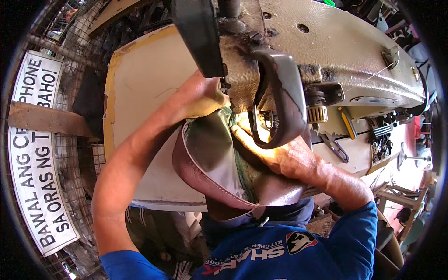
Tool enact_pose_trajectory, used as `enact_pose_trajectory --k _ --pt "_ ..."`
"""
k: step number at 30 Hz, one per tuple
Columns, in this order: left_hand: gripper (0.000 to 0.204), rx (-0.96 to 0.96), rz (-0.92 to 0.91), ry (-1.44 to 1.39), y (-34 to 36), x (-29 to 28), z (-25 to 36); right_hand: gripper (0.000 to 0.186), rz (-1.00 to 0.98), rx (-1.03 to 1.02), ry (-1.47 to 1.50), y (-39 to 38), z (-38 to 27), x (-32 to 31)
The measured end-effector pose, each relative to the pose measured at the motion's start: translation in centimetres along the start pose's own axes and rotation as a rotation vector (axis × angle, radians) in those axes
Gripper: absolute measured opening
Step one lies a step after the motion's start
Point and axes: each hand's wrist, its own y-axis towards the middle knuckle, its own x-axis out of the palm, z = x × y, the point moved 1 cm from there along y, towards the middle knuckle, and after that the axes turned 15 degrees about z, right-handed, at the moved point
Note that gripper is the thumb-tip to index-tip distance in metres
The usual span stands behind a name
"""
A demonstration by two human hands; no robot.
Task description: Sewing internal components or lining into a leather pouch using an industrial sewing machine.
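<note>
A brown leather piece [196,172] with a stitched edge, a smooth grey lining and dark green strips lies folded open under a worn sewing machine [326,28]. My right hand [284,156] rests on its right side, fingers stretched flat toward the lit needle area. Part of that hand is behind the black looped guard [294,93]. My left hand [210,93] reaches round the far left side of the leather, beside the machine head. Its fingers are hidden by the machine and the leather, so its grip does not show.
The leather lies over a white table [144,93] with a tape-edged rim. At right on the tabletop are dark-handled snips [337,148] and a yellow-and-black-handled tool [347,122]. Wire mesh with a white sign [37,154] stands at left. A wooden stool [401,200] is at far right.
</note>
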Motion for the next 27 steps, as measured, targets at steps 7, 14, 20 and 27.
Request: enact_pose_trajectory --k 7,14,20,27 --pt "0.055 -0.574 -0.331 -1.016 1.8 -2.2 0.1 0.049 -0.092 -0.11 -0.084 -0.1 -0.3 -0.3" --pt "0.058 0.143 -0.077 0.235 1.2 -1.1 0.1 0.053 -0.209 -0.171 -0.21 0.1 -0.7 -0.9" --pt "0.032 -0.017 -0.171 0.341 -0.6 -2.3 6.4 0.054 -0.199 -0.122 -0.2 -0.4 -0.9 -0.7" --pt "0.026 0.703 -0.001 1.249 -6.9 -1.3 14.0 0.041 -0.168 -0.015 -0.011 -0.8 -0.9 -2.5"
